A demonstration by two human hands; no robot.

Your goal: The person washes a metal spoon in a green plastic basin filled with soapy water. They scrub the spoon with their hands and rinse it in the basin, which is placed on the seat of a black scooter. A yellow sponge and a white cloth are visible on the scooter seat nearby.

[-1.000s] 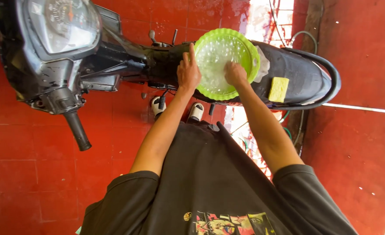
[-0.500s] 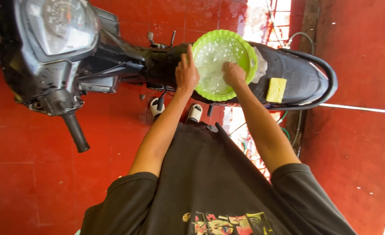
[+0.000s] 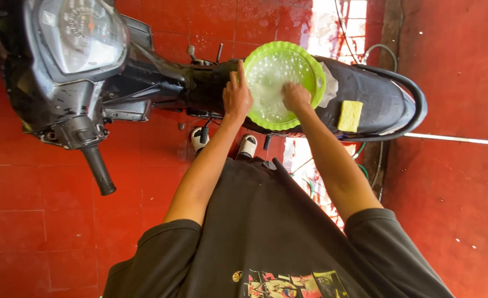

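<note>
Currently, a green plastic basin [image 3: 309, 73] sits on the seat [image 3: 376, 96] of a black motorcycle [image 3: 161, 83], which stands on a wet red tiled floor [image 3: 34, 221]. The basin serves as the landmark for all positions below.

Hand positions:
- The left hand [image 3: 236, 96] rests on the basin's rim on the handlebar side, fingers extended and laid together against the edge, steadying the vessel.
- The right hand [image 3: 295, 96] reaches into the basin, fingers curled downward into the foamy, pale water. Whether it grips anything beneath the foam cannot be determined.

Adjacent items:
- A whitish cloth [image 3: 330, 88] lies partly beneath the basin on the tail side.
- A yellow sponge [image 3: 349, 115] lies on the seat, beyond the cloth, apart from the basin and untouched by either hand.
- A hose [image 3: 390, 52] runs behind the tail end of the seat.

Progress assessment: the wash solution appears to be prepared, as foam is visible in the basin. The floor and bodywork look wet, suggesting that rinsing has occurred. No lather is visible on the motorcycle, so soaping of the surfaces appears not yet done. The sponge is not yet in use.
</note>
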